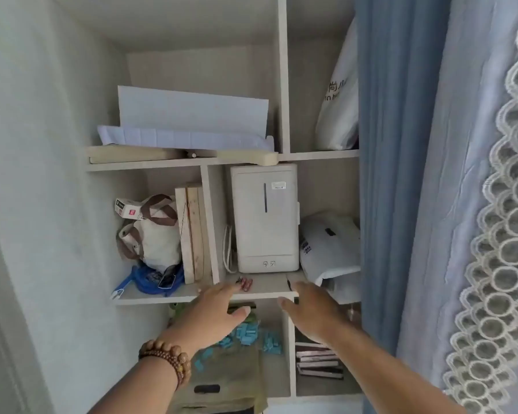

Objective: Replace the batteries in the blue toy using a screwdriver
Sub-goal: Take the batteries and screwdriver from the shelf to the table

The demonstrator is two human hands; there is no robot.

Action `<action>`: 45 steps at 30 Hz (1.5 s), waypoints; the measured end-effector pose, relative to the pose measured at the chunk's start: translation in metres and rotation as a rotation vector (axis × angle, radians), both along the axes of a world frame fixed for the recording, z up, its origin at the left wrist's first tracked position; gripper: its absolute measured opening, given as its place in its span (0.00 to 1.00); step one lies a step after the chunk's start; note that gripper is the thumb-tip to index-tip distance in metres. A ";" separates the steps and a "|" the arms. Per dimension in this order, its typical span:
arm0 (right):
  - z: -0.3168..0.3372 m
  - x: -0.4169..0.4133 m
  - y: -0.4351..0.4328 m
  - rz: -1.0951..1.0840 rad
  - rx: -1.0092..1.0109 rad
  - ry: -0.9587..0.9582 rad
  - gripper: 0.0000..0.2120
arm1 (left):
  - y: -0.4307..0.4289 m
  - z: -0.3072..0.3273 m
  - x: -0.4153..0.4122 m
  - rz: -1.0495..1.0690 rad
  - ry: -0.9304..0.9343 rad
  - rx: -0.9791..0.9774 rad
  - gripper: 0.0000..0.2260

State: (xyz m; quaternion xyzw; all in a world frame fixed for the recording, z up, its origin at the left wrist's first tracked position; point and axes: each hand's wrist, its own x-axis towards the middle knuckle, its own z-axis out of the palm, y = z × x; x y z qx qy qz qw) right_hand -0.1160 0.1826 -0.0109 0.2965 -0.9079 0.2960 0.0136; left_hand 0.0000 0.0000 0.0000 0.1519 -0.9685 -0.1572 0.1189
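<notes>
Beaded-wrist left hand (213, 312), smooth shelf (263, 289), cylindrical batteries (246, 284)

Both forearms are bare, with no sleeves showing. A double-wound bracelet (165, 360) of round brown wooden beads circles the left wrist.

Matt wood-look shelf (174, 297); smooth plastic box (265, 218) — wooden-bead bracelet (168, 358).

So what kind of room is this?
Probably a room at home, maybe a bedroom: pale wooden storage shelves packed with household bits, a blue fabric curtain beside them, and a white lace-edged sheer curtain.
</notes>
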 end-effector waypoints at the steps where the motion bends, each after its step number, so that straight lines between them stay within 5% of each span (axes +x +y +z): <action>1: -0.002 -0.008 -0.007 0.005 0.002 -0.011 0.28 | -0.005 -0.001 -0.010 -0.025 0.013 0.009 0.29; 17: -0.059 -0.113 -0.104 -0.214 0.203 0.369 0.10 | -0.084 -0.037 -0.149 -0.163 -0.126 -0.013 0.32; 22: -0.076 -0.130 -0.112 -0.263 0.277 0.392 0.10 | -0.088 -0.050 -0.167 -0.147 -0.147 -0.163 0.20; 24: -0.076 -0.134 -0.111 -0.272 0.282 0.415 0.09 | -0.086 -0.056 -0.173 -0.146 -0.102 -0.307 0.14; 29: -0.075 -0.138 -0.112 -0.214 0.263 0.467 0.12 | -0.090 -0.081 -0.188 -0.148 0.091 -0.491 0.16; 45: -0.079 -0.145 -0.108 -0.114 0.184 0.309 0.16 | -0.087 -0.092 -0.195 -0.241 0.402 -0.419 0.04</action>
